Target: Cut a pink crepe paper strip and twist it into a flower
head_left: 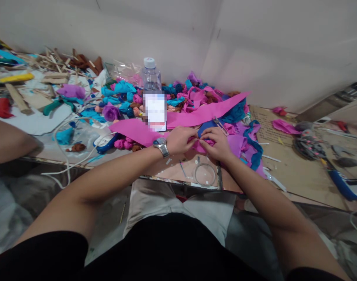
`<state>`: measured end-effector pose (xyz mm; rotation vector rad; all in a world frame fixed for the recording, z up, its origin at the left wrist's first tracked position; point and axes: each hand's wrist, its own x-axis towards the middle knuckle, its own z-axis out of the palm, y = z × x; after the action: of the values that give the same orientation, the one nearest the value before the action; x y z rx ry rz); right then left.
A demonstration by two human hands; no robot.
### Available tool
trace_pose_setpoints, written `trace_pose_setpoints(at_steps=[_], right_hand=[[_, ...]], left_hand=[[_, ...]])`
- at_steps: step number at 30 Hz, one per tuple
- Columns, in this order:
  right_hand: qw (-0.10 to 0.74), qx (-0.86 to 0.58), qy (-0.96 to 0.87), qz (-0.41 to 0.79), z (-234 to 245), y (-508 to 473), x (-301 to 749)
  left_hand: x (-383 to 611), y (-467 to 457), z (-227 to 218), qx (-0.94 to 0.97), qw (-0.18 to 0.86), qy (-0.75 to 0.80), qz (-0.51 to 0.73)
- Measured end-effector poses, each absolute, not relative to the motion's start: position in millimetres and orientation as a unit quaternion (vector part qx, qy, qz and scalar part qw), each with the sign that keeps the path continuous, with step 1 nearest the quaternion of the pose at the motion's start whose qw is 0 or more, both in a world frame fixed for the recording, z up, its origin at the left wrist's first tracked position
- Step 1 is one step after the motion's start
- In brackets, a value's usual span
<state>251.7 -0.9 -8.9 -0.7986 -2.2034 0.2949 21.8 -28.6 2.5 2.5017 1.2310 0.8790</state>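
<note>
My left hand (181, 140), with a metal watch (161, 146) on its wrist, has its fingers closed on pink crepe paper (200, 147). From the other side my right hand (216, 143) pinches the same paper, and the fingertips of both hands nearly meet. Long pink crepe strips (207, 112) lie just behind the hands, one of them running left under my left forearm. A pair of small metal snips (220, 125) rests by my right hand on dark blue paper. Purple crepe paper (238, 145) spreads to the right of it.
A phone with a blurred screen (155, 109) leans against a plastic bottle (151, 76). Rolled paper flowers (110, 112) and wood sticks fill the left side. A clear ring of tape (204, 174) lies near the front edge. Cardboard (295, 171) covers the right. Another person's arm (11, 142) reaches in from the left.
</note>
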Motion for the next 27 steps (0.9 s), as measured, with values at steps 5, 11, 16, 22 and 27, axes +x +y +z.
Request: trace_pose_setpoints(at_steps=[5, 11, 16, 22, 27], right_hand=[[0.371, -0.299, -0.864, 0.160, -7.3, -1.9, 251.9], [0.374, -0.312, -0.850, 0.202, -5.4, -3.4, 251.7], [0.381, -0.321, -0.832, 0.245, -5.8, -0.8, 253.9], [0.403, -0.315, -0.813, 0.278, -7.0, 1.9, 254.9], [0.399, -0.317, -0.818, 0.268, -6.7, 1.6, 254.5]], left_hand=[[23.4, -29.7, 3.1, 0.854, 0.118, 0.416, 0.291], [22.9, -28.2, 1.7, 0.850, 0.130, 0.409, 0.305], [22.4, -28.9, 2.4, 0.846, 0.133, 0.408, 0.316], [23.3, -28.7, 1.2, 0.843, 0.126, 0.412, 0.322], [23.5, -28.6, 1.1, 0.844, 0.122, 0.411, 0.323]])
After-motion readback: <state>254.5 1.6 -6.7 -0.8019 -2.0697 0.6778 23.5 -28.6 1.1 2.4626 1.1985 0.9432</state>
